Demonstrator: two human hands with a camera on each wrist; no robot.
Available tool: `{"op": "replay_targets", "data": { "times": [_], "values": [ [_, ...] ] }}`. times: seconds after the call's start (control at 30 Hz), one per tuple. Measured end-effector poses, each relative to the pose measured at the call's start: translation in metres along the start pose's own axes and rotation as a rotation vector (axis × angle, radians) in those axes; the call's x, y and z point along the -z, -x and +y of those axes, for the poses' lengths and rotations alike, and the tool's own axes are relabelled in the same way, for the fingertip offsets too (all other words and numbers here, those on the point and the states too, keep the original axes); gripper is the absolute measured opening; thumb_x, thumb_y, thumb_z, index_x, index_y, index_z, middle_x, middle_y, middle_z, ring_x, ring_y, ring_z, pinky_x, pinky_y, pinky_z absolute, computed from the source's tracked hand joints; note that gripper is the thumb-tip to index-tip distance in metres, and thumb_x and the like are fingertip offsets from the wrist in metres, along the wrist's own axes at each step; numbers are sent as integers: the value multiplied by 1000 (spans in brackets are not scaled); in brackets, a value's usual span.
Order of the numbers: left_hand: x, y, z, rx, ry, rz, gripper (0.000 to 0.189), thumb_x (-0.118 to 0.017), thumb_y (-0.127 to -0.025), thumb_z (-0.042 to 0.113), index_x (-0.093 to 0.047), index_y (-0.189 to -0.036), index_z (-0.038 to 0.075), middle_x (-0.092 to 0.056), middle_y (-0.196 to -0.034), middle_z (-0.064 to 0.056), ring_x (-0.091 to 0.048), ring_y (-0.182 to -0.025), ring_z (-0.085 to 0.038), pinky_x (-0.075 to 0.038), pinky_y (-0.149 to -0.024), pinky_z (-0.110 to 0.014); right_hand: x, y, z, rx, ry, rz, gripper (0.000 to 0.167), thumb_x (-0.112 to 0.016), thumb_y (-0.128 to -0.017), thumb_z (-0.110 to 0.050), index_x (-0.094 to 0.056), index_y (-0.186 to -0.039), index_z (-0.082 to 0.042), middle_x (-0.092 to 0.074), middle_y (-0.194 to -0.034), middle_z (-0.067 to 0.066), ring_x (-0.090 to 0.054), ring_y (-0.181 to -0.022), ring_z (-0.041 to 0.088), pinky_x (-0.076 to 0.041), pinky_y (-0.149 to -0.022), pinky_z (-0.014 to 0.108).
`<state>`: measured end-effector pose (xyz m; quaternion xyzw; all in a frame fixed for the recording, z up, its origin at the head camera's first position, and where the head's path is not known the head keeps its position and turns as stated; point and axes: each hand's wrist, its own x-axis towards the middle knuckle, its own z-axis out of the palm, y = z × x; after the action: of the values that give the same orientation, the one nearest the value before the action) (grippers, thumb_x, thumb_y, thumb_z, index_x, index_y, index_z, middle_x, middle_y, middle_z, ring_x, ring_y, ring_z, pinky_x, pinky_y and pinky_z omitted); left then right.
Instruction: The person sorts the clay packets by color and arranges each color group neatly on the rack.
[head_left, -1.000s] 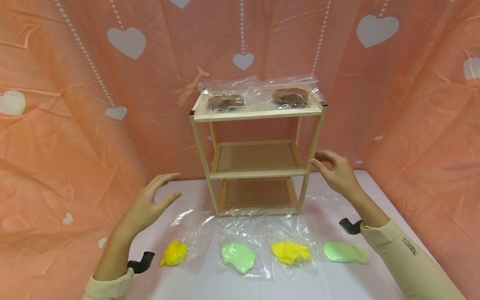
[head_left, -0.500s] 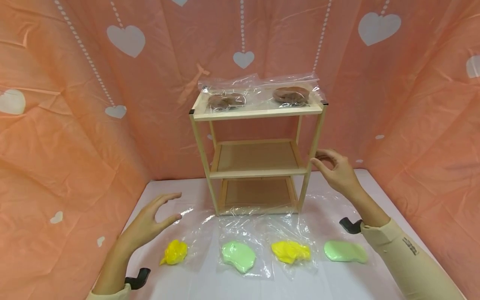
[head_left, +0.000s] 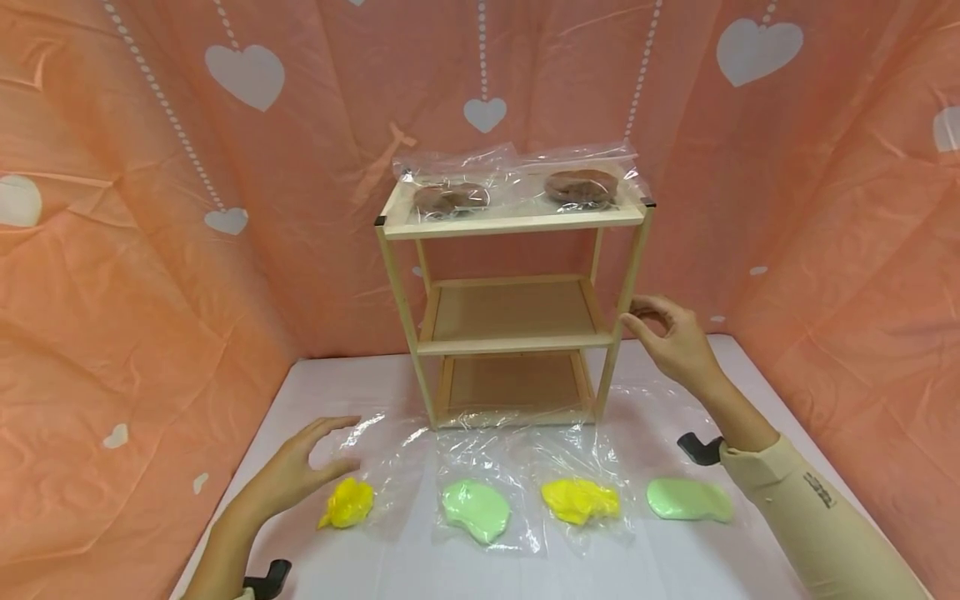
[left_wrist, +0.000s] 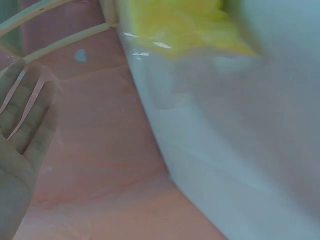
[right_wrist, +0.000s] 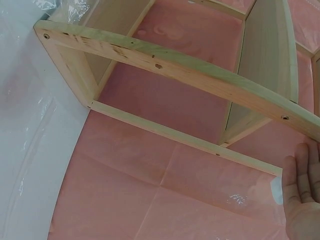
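Observation:
My left hand (head_left: 296,471) hovers over the table beside a clear bag with a yellow lump (head_left: 350,504), thumb and fingers apart and nothing between them. In the left wrist view its fingers are straight, and the yellow lump (left_wrist: 185,25) shows at the top. At the right post of a three-tier wooden shelf (head_left: 517,343) is my right hand (head_left: 675,346), its fingers bent at that post. The right wrist view has the straight fingers of this hand (right_wrist: 302,195) next to the shelf's side frame (right_wrist: 165,67); whether they touch it I cannot tell.
Two bagged brown round pieces (head_left: 450,198) lie on the top tier. In front of the shelf is a row of bags: a pale green piece (head_left: 476,510), a second yellow lump (head_left: 581,500) and another green piece (head_left: 690,500). Orange cloth (head_left: 150,333) with hearts encloses the white table.
My left hand has come down from beside the shelf towards the leftmost yellow lump, still with its fingers spread. The right hand stays at the shelf's right post.

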<state>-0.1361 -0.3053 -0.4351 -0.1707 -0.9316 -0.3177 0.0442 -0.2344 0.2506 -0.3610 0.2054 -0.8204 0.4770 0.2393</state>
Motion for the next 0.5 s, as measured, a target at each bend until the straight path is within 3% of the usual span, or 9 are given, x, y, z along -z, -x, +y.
{"op": "replay_targets", "data": {
  "times": [0.23, 0.4, 0.5],
  "values": [
    [-8, 12, -13, 35, 7, -38, 61, -86, -93, 38, -64, -146, 17, -65, -145, -4, -58, -137, -41, -47, -110, -69, 1, 0, 2, -3, 4, 5, 27, -75, -100, 2, -72, -125, 9, -73, -114, 25, -61, -100, -12, -46, -93, 4],
    [-14, 20, -18, 63, 26, -85, 67, -89, -89, 40, -64, -146, 14, -63, -149, -8, -55, -140, -45, -46, -110, -71, 1, -1, 2, -11, -1, 5, 28, -74, -100, 2, -71, -126, 10, -73, -114, 26, -61, -101, -12, -45, -94, 3],
    [-17, 23, -20, 32, 1, -90, 69, -92, -86, 39, -65, -144, 11, -63, -147, -10, -56, -138, -46, -47, -109, -70, 0, -1, 2, -5, -11, 0, 28, -74, -99, 2, -71, -126, 10, -73, -114, 26, -61, -100, -12, -46, -93, 3]
  ]
}}
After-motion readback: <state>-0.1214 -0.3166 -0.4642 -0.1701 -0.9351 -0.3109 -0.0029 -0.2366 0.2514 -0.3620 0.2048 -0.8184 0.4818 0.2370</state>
